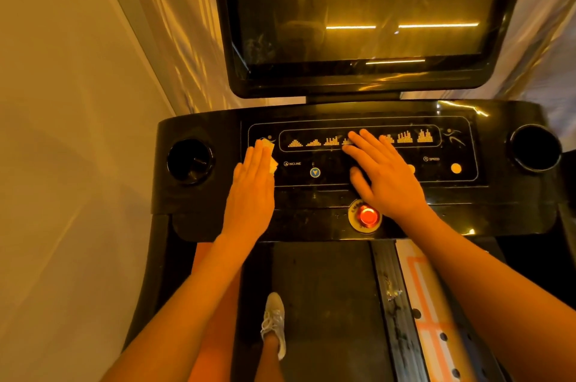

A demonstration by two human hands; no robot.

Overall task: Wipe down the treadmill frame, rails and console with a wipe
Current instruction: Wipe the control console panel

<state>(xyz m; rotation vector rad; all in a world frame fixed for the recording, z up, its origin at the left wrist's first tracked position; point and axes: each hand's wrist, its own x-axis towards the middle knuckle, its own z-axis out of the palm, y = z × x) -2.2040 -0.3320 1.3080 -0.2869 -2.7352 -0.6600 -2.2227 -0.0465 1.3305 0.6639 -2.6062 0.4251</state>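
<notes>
Nearest me, my shoe (274, 324) stands on the dark belt (321, 288), and just above it the red stop button (367, 216) glows on the console (311, 201); the lettering round its collar is too small for me to read. My left hand (252, 182) lies flat with straight fingers, pressing the wipe (270, 153) against the console's left end, with only the wipe's pale corners showing past my fingers. I judge the wipe light, soft and limp, likely to bunch or slide on this glossy panel, so it is best driven under a flat palm, not pinched at an edge. My right hand (383, 173) rests open on the middle of the panel, holding nothing. Past my fingers I can read "INCLINE" (293, 163) and "SPEED" (431, 159) below a row of programme bar icons. Farther back stands the dark, smeared screen (358, 7).
</notes>
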